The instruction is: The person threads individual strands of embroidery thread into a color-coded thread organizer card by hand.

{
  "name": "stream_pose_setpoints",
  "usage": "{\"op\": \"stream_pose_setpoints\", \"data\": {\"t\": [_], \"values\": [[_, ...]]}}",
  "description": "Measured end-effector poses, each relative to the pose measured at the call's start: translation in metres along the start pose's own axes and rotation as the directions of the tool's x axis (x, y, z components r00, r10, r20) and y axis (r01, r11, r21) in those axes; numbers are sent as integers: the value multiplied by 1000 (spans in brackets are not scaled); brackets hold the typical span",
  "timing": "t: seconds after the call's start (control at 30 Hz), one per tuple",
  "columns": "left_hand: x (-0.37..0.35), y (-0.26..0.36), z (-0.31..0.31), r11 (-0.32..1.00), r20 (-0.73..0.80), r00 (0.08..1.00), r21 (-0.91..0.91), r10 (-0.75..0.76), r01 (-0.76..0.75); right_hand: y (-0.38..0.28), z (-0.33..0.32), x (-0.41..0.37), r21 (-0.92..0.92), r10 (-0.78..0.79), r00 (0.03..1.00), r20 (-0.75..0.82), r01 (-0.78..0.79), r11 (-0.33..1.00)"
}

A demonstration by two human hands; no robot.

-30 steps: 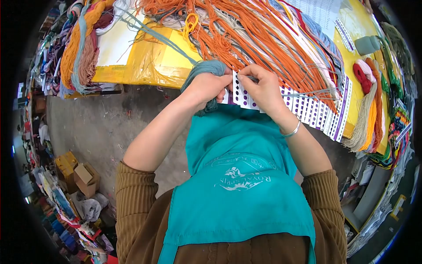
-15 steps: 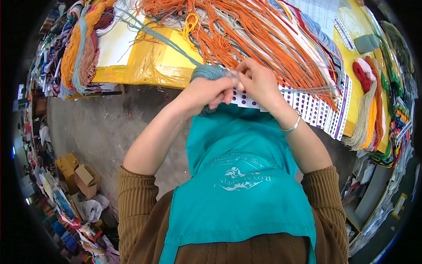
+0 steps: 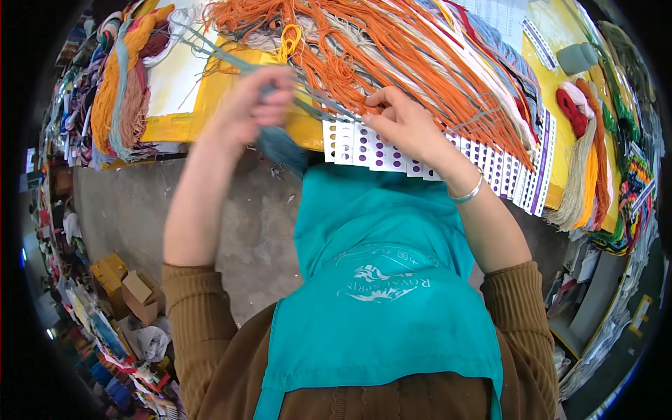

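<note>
My left hand (image 3: 248, 105), blurred by motion, is closed around blue-grey thread, and a thick hank of that thread (image 3: 281, 148) hangs below it past the table's front edge. Strands stretch between my two hands. Thumb and fingertips of my right hand (image 3: 402, 126) are pinched on the strands, just over the row of white cards with purple dots (image 3: 381, 155). Behind my hands a broad spread of orange threads (image 3: 350, 52) covers the table, with white and grey threads among them. A small yellow thread bundle (image 3: 288, 43) lies on top.
Orange, blue and pink hanks (image 3: 115, 84) hang at the yellow table's (image 3: 168, 128) left end. At the right are a grey-green container (image 3: 577, 59), a red and white hank (image 3: 574, 112) and further bundles. Cardboard boxes (image 3: 140, 294) stand on the floor at the lower left.
My left hand has moved left and up with the thread hank, away from my right hand. Strands now span the gap between them. My right hand has barely moved.
</note>
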State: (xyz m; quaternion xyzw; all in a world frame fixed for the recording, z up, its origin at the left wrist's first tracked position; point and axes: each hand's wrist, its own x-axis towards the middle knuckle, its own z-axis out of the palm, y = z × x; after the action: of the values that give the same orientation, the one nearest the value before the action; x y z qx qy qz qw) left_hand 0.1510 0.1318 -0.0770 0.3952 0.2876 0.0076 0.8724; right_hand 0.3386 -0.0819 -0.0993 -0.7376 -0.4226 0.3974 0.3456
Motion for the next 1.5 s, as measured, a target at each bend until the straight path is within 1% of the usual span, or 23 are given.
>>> {"op": "stream_pose_setpoints", "data": {"t": [0.03, 0.07, 0.13, 0.2, 0.23, 0.27, 0.3, 0.4, 0.47, 0.53, 0.6, 0.63, 0.67, 0.73, 0.77, 0.87, 0.9, 1.0, 1.1, 1.2, 1.3, 1.4, 1.5], "values": [[-7, 21, -19, 999, -48, 998, -40, 32, -33, -2, -1, -1, -62, 2, 1000, 10, -1, 998], [-12, 43, -37, 994, -98, 993, -79, 63, -71, -4, -1, -2, -78, 4, 1000, 11, -4, 997], [-15, 83, -75, 949, -125, 964, -186, 234, -255, -6, -1, -1, -112, 7, 1000, 19, -5, 994], [-9, 123, -122, 856, -140, 918, -332, 371, -396, -6, 0, -1, -111, 6, 1000, 9, -5, 994], [-5, 132, -125, 799, -298, 848, -304, 439, -520, -6, 0, -2, -109, 7, 1000, 2, -7, 994], [0, 141, -127, 733, -442, 750, -254, 493, -631, -5, 1, -2, -104, 8, 1000, -1, -8, 995], [3, 146, -126, 661, -570, 627, -186, 531, -727, -5, 1, -2, -98, 9, 1000, -7, -10, 995], [18, 111, -105, 826, -485, 703, 75, 520, -559, -4, 2, -3, -82, 10, 1000, -24, -12, 997], [8, 65, -34, 825, -368, 767, -1, 526, -566, -5, 3, -4, -81, 7, 999, -33, -9, 997], [-6, 33, 2, 873, -162, 870, -75, 466, -482, -9, 2, -6, -92, 5, 999, -34, -8, 996], [-22, 8, 37, 898, -110, 911, -160, 397, -411, -3, 13, -3, 81, -53, 995, -85, 60, 995], [-27, -2, 45, 902, -46, 921, -192, 386, -388, -4, 17, -3, 167, -77, 990, -114, 95, 981], [-30, -10, 52, 903, -37, 925, -205, 379, -378, -9, 21, -3, 280, -137, 978, -157, 177, 944], [-34, -24, 66, 906, -14, 932, -231, 361, -354, -32, 32, -7, 478, -230, 937, -264, 334, 812], [-35, -31, 71, 910, -4, 935, -232, 354, -345, -40, 35, -7, 513, -249, 931, -266, 356, 781], [-35, -44, 78, 937, 125, 933, -142, 338, -320, -62, 46, -13, 675, -219, 962, -161, 270, 687], [-35, -47, 82, 939, 102, 939, -141, 329, -314, -61, 50, -12, 700, -199, 966, -165, 257, 666], [-35, -53, 85, 939, 98, 936, -105, 338, -328, -62, 47, -22, 799, -66, 996, -57, 85, 595], [-37, -54, 84, 934, 111, 932, -132, 346, -331, -56, 45, -24, 910, -46, 996, -81, 93, 405], [-34, -57, 81, 920, 33, 930, -162, 367, -358, -55, 39, -27, 919, -55, 992, -117, 129, 373], [-36, -56, 87, 912, -61, 917, -99, 395, -399, -50, 36, -29, 891, -74, 991, -114, 135, 434], [-35, -56, 85, 916, -15, 924, -123, 383, -382, -46, 36, -27, 857, -89, 987, -131, 158, 491], [-32, -59, 80, 913, -8, 919, -112, 393, -392, -44, 35, -27, 800, -110, 982, -154, 190, 570]]}}
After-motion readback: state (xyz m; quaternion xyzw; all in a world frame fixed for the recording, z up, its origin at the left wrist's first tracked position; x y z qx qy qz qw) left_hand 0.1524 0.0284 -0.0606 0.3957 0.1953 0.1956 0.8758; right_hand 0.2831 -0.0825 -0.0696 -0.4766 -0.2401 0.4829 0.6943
